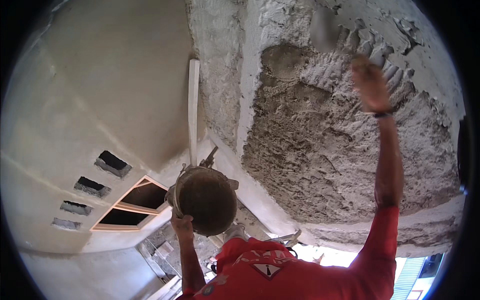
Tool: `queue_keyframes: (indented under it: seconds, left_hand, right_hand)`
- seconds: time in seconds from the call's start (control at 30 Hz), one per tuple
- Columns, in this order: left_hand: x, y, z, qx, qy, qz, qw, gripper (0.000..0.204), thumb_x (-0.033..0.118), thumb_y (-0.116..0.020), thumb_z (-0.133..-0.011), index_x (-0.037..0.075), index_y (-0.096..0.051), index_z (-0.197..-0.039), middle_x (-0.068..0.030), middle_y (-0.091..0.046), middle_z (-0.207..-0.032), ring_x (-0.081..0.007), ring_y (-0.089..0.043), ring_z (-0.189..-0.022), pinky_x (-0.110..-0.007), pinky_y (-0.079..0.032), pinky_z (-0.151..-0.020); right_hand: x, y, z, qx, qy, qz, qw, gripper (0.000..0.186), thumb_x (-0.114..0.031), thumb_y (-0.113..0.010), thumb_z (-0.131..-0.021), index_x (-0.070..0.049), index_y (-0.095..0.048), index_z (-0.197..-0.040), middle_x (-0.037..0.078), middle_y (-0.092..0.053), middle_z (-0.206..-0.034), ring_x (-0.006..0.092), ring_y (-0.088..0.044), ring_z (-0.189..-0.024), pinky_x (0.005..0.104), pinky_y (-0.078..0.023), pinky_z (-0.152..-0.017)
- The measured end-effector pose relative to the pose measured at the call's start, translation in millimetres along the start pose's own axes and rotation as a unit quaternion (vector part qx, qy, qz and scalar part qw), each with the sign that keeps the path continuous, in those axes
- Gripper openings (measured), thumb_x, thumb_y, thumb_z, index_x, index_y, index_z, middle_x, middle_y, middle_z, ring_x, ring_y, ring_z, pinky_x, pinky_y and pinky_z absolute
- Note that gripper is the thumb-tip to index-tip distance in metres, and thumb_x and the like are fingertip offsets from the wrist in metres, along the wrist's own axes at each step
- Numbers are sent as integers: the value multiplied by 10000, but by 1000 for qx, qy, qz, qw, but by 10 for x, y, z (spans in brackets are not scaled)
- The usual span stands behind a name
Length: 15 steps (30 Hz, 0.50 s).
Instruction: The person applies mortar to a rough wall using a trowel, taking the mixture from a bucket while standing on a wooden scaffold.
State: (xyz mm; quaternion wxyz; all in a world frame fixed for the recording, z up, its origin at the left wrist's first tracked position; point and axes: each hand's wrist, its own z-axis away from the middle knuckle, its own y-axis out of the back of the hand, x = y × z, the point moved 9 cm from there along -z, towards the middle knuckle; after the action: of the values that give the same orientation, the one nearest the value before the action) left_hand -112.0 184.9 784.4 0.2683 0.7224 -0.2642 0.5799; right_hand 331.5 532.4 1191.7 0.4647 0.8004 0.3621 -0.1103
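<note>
My left hand [182, 226] grips the side of a round, dirty bucket [206, 200], whose dark inside faces me. My right hand [370, 82] is raised, blurred by motion, against a patch of rough grey-brown mortar [310, 145] on the surface before me. A smeared grey shape [324, 29], perhaps a trowel blade, is just beyond that hand; whether my fingers hold it is unclear. Ridged wet mortar [395, 75] surrounds the upper part of the hand.
A smooth plastered wall [100, 60] on the left has several rectangular openings [112, 164] and a wooden window frame [129, 206]. A pale batten [194, 100] stands along the corner. Rubble [170, 255] lies below, and daylight enters at lower right.
</note>
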Motion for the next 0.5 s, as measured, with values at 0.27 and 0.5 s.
queue_keyframes:
  seconds: [0.27, 0.5]
  left_hand:
    - [-265, -160, -89, -22, -60, -112, 992, 172, 78, -586, -623, -33, -621, -749, -221, -612, -891, -388, -593, -782, -429, -475, -734]
    - [-543, -485, -74, -90, 2, -155, 984, 197, 85, -621, -623, -38, -625, -776, -209, -594, -975, -367, -582, -867, -442, -452, -748]
  right_hand:
    - [222, -540, 1080, -240, -107, -17, 965, 317, -279, -519, -978, -49, -532, -1196, 109, -638, -837, 116, -607, -568, 271, -543, -510]
    - [223, -1667, 1649, -339, -91, 23, 936, 296, -224, -559, -950, -57, -541, -1194, 145, -664, -939, 222, -660, -761, 357, -549, -707]
